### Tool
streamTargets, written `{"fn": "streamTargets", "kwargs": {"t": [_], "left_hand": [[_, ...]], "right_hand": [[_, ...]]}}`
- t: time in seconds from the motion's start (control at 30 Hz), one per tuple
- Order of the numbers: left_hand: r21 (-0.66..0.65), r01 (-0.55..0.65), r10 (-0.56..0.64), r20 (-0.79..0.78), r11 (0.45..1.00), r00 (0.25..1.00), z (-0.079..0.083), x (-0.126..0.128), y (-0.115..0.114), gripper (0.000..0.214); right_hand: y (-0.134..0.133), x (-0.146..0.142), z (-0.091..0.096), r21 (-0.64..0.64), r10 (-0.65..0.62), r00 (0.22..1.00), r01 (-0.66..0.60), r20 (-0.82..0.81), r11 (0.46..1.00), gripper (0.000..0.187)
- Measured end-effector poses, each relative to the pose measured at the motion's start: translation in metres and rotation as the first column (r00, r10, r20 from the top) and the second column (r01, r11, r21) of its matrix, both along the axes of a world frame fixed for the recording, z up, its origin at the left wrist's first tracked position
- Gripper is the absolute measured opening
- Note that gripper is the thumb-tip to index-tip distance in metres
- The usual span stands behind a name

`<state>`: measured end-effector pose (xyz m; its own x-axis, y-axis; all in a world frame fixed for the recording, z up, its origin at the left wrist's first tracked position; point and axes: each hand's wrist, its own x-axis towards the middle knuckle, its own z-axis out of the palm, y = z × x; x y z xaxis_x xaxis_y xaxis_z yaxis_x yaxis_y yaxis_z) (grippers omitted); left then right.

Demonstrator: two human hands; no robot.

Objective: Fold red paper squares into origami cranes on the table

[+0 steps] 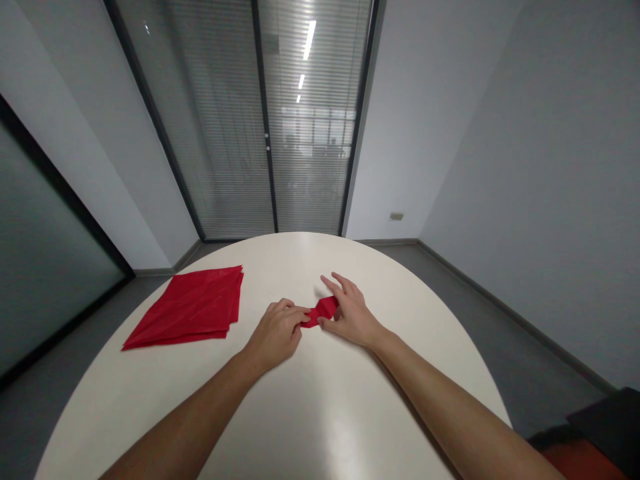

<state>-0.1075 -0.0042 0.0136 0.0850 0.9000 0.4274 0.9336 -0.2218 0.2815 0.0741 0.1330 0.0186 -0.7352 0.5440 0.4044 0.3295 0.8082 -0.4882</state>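
A small folded piece of red paper (pixel 323 311) lies on the white round table (pixel 320 407) between my two hands. My left hand (pixel 277 331) is curled, its fingertips pinching the left end of the red piece. My right hand (pixel 350 311) rests on the right end, thumb pressed against the paper's near edge and fingers stretched out flat over it. Part of the paper is hidden under both hands.
A stack of red paper sheets (pixel 193 307) lies flat on the table's left side. Beyond the table stand glass doors with blinds (pixel 265 120). Grey walls flank the room. A dark and orange seat (pixel 590 447) shows at the lower right.
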Motion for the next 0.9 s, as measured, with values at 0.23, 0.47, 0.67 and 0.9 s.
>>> {"fn": "streamTargets", "kwargs": {"t": [0.23, 0.47, 0.67, 0.9], "left_hand": [[-0.037, -0.079, 0.076, -0.082, 0.996, 0.994, 0.000, -0.003, 0.002, 0.038], [-0.019, -0.079, 0.078, -0.063, 0.997, 0.995, 0.009, 0.003, -0.005, 0.024], [-0.089, -0.012, 0.010, -0.019, 0.996, 1.000, 0.009, 0.002, -0.008, 0.028], [-0.160, 0.076, -0.069, 0.054, 0.984, 0.996, 0.006, 0.002, -0.009, 0.034]], "right_hand": [[-0.002, 0.006, 0.018, 0.053, 0.133, 0.977, -0.144, 0.169, 0.988, 0.052], [0.003, 0.015, 0.021, -0.017, 0.204, 0.969, -0.203, 0.142, 0.979, 0.072], [0.014, 0.018, 0.018, -0.126, 0.214, 0.976, -0.208, 0.038, 0.970, 0.046], [0.013, 0.014, 0.017, -0.023, 0.437, 0.898, -0.436, 0.055, 0.900, 0.018]]}}
